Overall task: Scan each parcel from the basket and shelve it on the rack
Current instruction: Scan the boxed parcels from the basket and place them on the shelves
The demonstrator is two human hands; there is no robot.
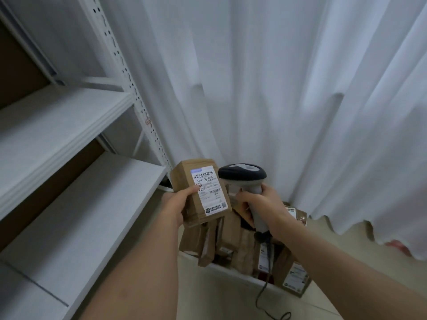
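Observation:
My left hand grips a small brown cardboard parcel, thumb on its white barcode label, which faces me. My right hand holds a grey handheld scanner by its handle, the dark head just right of the parcel's label. Below both hands stands the basket, a white bin filled with several brown parcels. The white rack stands at the left with bare shelf boards.
A white curtain hangs behind the basket and reaches the tiled floor. The scanner's black cable trails down over the basket's front edge. The rack's perforated upright stands close to the parcel.

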